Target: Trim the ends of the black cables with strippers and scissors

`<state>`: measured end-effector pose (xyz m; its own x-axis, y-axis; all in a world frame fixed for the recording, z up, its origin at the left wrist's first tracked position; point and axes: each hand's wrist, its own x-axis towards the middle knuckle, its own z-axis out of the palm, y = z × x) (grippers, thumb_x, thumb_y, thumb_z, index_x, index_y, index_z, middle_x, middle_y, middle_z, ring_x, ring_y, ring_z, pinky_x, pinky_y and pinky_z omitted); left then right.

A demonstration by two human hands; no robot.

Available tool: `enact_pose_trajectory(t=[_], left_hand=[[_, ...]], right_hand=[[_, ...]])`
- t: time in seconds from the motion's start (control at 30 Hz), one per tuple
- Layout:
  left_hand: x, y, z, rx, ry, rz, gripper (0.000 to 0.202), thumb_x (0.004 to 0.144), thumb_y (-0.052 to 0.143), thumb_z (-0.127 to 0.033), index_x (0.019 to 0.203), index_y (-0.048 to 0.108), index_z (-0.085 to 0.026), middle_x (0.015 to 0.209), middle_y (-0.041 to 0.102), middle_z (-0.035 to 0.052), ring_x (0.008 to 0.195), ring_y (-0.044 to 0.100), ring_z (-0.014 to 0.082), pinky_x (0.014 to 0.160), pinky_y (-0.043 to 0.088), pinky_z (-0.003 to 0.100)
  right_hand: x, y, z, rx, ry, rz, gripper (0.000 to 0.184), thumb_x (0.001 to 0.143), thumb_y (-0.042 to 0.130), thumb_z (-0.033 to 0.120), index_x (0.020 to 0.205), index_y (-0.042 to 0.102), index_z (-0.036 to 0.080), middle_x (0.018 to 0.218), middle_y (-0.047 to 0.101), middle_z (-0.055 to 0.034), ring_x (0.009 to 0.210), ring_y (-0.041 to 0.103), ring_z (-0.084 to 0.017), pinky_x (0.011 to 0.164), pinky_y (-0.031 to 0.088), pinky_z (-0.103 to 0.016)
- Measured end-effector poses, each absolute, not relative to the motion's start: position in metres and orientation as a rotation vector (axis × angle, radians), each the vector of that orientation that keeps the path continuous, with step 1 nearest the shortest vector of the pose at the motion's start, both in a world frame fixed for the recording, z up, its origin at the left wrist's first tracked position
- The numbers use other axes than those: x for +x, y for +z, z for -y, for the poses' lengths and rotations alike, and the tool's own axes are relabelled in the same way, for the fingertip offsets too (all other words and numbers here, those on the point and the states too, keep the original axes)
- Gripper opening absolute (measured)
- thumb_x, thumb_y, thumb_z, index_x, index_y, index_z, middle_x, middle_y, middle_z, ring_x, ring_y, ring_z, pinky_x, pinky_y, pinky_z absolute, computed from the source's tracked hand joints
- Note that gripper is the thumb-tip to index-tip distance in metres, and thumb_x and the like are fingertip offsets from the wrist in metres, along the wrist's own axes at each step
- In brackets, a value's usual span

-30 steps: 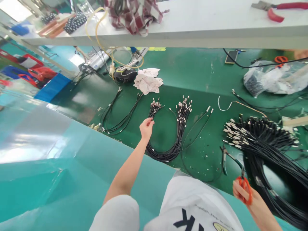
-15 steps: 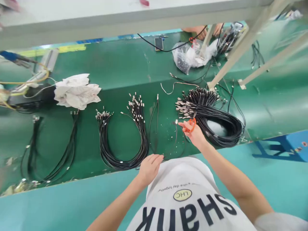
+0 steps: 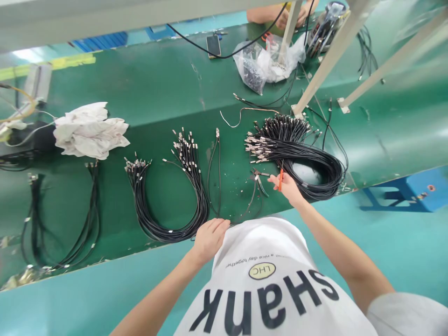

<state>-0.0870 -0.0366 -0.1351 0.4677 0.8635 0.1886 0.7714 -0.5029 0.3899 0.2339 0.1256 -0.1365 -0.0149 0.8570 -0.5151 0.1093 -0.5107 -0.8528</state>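
Observation:
My left hand [image 3: 209, 237] rests at the near edge of the green table [image 3: 157, 93], fingers together and lying flat, beside the bottom loop of a U-shaped bundle of black cables [image 3: 168, 196] with metal ends. My right hand [image 3: 289, 186] is closed on orange-handled scissors [image 3: 280, 178], held over the table next to a small pair of pliers [image 3: 259, 179]. Just to its right lies a large coil of black cables [image 3: 304, 154] with metal connectors. A thin pair of cables [image 3: 214, 172] lies between the two bundles.
A crumpled white cloth [image 3: 89, 130] lies at the left, with more black cable loops [image 3: 63, 214] below it. A plastic bag [image 3: 269, 63], a phone [image 3: 213, 45] and another person's hands [image 3: 280, 11] are at the far side. A white frame leg [image 3: 315, 70] stands on the table.
The view swung right, from the left cable bundles to the large coil. My left hand left the bundle's connector ends and came back to the table's near edge. My right hand moved forward with the scissors.

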Motion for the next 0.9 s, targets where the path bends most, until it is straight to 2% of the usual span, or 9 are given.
enact_pose_trajectory(t=[0.13,0.3,0.4,0.5,0.57,0.6,0.73,0.8,0.9], left_hand=[[-0.083,-0.135,0.039,2.453,0.455,-1.412,0.022,0.096,0.054,-0.014,0.112,0.067,-0.018,0.101,0.076,0.0080,0.089,0.070,0.0210,0.081,0.055,0.036],[-0.078,-0.125,0.032,2.400,0.285,-1.428,0.020,0.096,0.050,-0.014,0.104,0.069,-0.017,0.094,0.076,0.0077,0.084,0.068,0.0218,0.076,0.052,0.037],[-0.078,-0.101,0.016,2.327,0.175,-1.509,0.022,0.093,0.049,-0.009,0.098,0.068,-0.018,0.089,0.074,0.0073,0.086,0.066,0.0256,0.079,0.049,0.044],[-0.065,-0.064,-0.004,2.109,0.145,-1.473,0.039,0.087,0.055,-0.010,0.123,0.060,-0.022,0.115,0.072,0.0083,0.109,0.064,0.0285,0.091,0.048,0.049],[-0.045,-0.042,-0.018,1.886,0.243,-1.363,0.057,0.087,0.059,-0.015,0.141,0.046,-0.023,0.131,0.065,0.0102,0.120,0.060,0.0269,0.100,0.047,0.047],[-0.034,-0.034,-0.024,1.796,0.329,-1.366,0.057,0.089,0.060,-0.019,0.143,0.043,-0.023,0.131,0.064,0.0109,0.118,0.061,0.0258,0.099,0.049,0.045],[0.003,-0.025,-0.045,1.580,0.727,-1.447,0.021,0.098,0.053,-0.026,0.118,0.060,-0.021,0.102,0.069,0.0071,0.086,0.066,0.0177,0.076,0.053,0.032],[0.008,-0.027,-0.052,1.604,0.834,-1.433,0.015,0.099,0.054,-0.025,0.108,0.065,-0.020,0.093,0.066,0.0048,0.079,0.063,0.0150,0.071,0.051,0.029],[0.005,-0.026,-0.059,1.815,0.847,-1.406,0.014,0.098,0.057,-0.022,0.105,0.069,-0.021,0.087,0.065,0.0035,0.079,0.061,0.0151,0.073,0.047,0.031]], right_hand=[[0.218,-0.144,-0.122,-1.537,1.789,0.892,0.053,0.076,0.072,0.070,0.085,0.056,0.020,0.095,0.075,-0.0091,0.066,0.066,-0.015,0.047,0.038,-0.023],[0.200,-0.134,-0.128,-1.389,1.803,0.830,0.052,0.061,0.091,0.051,0.079,0.052,0.021,0.070,0.064,0.0025,0.066,0.067,-0.015,0.051,0.041,-0.022],[0.200,-0.113,-0.124,-1.295,1.806,0.841,0.047,0.065,0.089,0.047,0.081,0.053,0.021,0.075,0.064,0.0018,0.072,0.071,-0.019,0.052,0.043,-0.024],[0.195,-0.088,-0.112,-1.234,1.783,0.858,0.043,0.068,0.089,0.041,0.083,0.054,0.021,0.088,0.068,-0.0007,0.076,0.072,-0.020,0.056,0.047,-0.026],[0.188,-0.074,-0.102,-1.206,1.747,0.866,0.040,0.071,0.088,0.038,0.084,0.053,0.022,0.093,0.067,-0.0004,0.078,0.070,-0.018,0.060,0.051,-0.027],[0.184,-0.068,-0.098,-1.193,1.729,0.871,0.039,0.072,0.088,0.037,0.084,0.053,0.023,0.094,0.067,0.0001,0.078,0.069,-0.017,0.062,0.052,-0.028],[0.181,-0.050,-0.084,-1.174,1.682,0.878,0.036,0.072,0.088,0.030,0.083,0.054,0.023,0.095,0.066,0.0007,0.074,0.061,-0.013,0.065,0.051,-0.028],[0.186,-0.043,-0.082,-1.181,1.682,0.896,0.035,0.072,0.088,0.026,0.082,0.055,0.023,0.093,0.065,0.0009,0.073,0.059,-0.012,0.062,0.049,-0.026],[0.196,-0.034,-0.083,-1.174,1.747,0.932,0.035,0.071,0.089,0.023,0.082,0.055,0.023,0.091,0.064,0.0016,0.070,0.058,-0.012,0.061,0.050,-0.027]])
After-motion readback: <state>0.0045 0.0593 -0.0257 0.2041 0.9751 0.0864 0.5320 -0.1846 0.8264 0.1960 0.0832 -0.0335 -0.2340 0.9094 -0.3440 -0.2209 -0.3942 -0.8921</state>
